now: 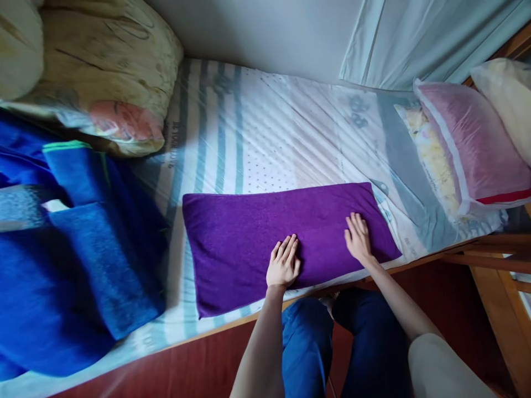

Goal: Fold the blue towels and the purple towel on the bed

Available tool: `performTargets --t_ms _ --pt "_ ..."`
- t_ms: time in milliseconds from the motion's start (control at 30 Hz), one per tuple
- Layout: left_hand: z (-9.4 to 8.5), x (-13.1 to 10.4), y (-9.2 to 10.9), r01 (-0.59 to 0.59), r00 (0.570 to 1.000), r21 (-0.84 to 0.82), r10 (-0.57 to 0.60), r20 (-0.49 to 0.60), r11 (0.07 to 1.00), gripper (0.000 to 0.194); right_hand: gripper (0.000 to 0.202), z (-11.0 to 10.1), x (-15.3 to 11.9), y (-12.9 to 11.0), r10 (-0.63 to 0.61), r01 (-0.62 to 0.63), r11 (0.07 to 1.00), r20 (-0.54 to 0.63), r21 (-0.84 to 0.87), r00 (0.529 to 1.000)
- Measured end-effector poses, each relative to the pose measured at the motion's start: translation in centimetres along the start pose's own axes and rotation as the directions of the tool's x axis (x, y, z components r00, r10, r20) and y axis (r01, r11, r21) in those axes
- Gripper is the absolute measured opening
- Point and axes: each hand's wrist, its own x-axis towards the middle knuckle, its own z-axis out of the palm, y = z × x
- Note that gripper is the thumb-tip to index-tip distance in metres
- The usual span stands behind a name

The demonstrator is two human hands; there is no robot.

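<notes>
A purple towel (236,237) lies spread out on the bed, its long side running along the bed's near edge. Flat on its near middle part rests my left hand (284,262), palm down with fingers stretched out. Further right, my right hand (358,236) also lies palm down on the towel, near its right end, fingers slightly spread. Neither hand grips anything. Faint creases show at the towel's left end.
Blue folded cloths (108,260) are heaped at the bed's left end, before a large stuffed yellowish bag (112,66). Pillows, one pink in a sheer cover (477,138), stand at the right. A striped sheet (265,121) covers the bed; a pale curtain (415,38) hangs behind.
</notes>
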Motion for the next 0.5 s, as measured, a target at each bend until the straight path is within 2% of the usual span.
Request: performTargets --t_ms 100,167,200,267,367,433,500 --pt "-0.1 0.1 0.0 -0.015 0.999 -0.006 0.014 -0.029 1.0 0.067 0.056 1.6 2.6 -5.7 -0.245 0.238 0.969 0.129 0.066 0.961" --pt "-0.1 0.1 0.0 -0.03 0.998 0.0 0.03 -0.047 1.0 0.069 0.059 2.4 4.3 -7.6 -0.303 0.29 0.952 0.175 0.099 0.937" --pt "-0.1 0.1 0.0 -0.036 0.998 0.007 0.037 -0.051 0.999 0.071 0.06 2.6 5.2 -7.8 -0.301 0.286 0.953 0.193 0.102 0.934" --pt "-0.1 0.1 -0.1 -0.045 0.998 0.017 0.046 -0.051 0.999 0.072 0.063 2.5 6.9 -6.4 -0.227 0.216 0.974 0.209 0.075 0.951" --pt "-0.1 0.1 -0.1 -0.049 0.997 0.019 0.05 -0.052 0.999 0.073 0.066 1.7 9.0 -1.7 0.001 0.002 1.0 0.16 -0.018 0.987" --pt "-0.1 0.2 0.0 -0.045 0.997 0.017 0.046 -0.056 0.999 0.073 0.068 1.2 10.2 1.7 0.12 -0.113 0.991 0.102 -0.074 0.987" --pt "-0.2 0.2 0.1 -0.041 0.997 0.017 0.042 -0.059 0.999 0.073 0.068 0.8 11.1 4.4 0.188 -0.181 0.978 0.062 -0.105 0.98"
